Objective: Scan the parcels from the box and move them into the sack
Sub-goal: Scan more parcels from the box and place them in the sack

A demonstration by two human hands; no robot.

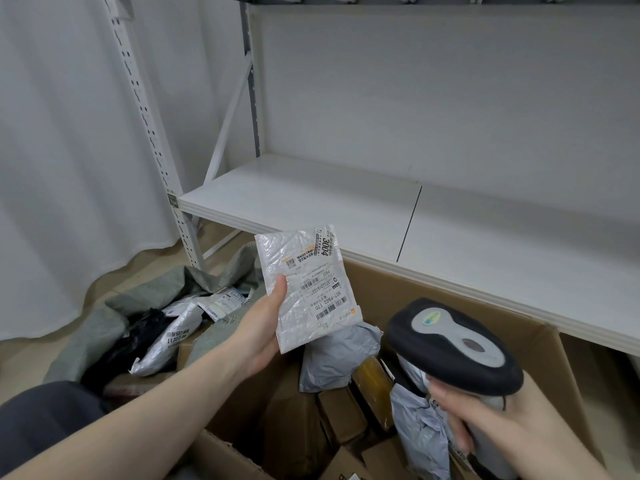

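Parcels fill an open cardboard box (pixel 433 292) standing on a beige floor (pixel 20 358), directly in front of a white metal shelving unit (pixel 311 199) whose lower board runs just behind the box's rear wall. White curtain fabric (pixel 69 150) hangs along the left side of the room and reaches the floor. A perforated white upright (pixel 145 112) and a diagonal brace form the left end of the shelving. Left of the box, a grey-green woven sack (pixel 90 334) lies open on the floor; it contains several silver-grey mailers and one black bag (pixel 138 337). Inside the box lie grey poly mailers (pixel 332 358), small brown cartons and a tape-wrapped yellowish package (pixel 372 379). The left hand (pixel 266 327) grips a white bubble mailer (pixel 304 289) above the box's left side, thumb on the front face, the other fingers behind it and out of sight. The mailer is rectangular, crinkled and slightly glossy, held roughly upright and tilted a little. Its shipping label faces the camera, rotated sideways, with barcodes, the bold number 3004 near the top edge and the code 507-P802; smaller print is not legible. The right hand (pixel 502 431) is curled around the handle of a barcode scanner (pixel 457 344) with a grey body and black rim, held over the box's right half, near the mailer but apart from it.
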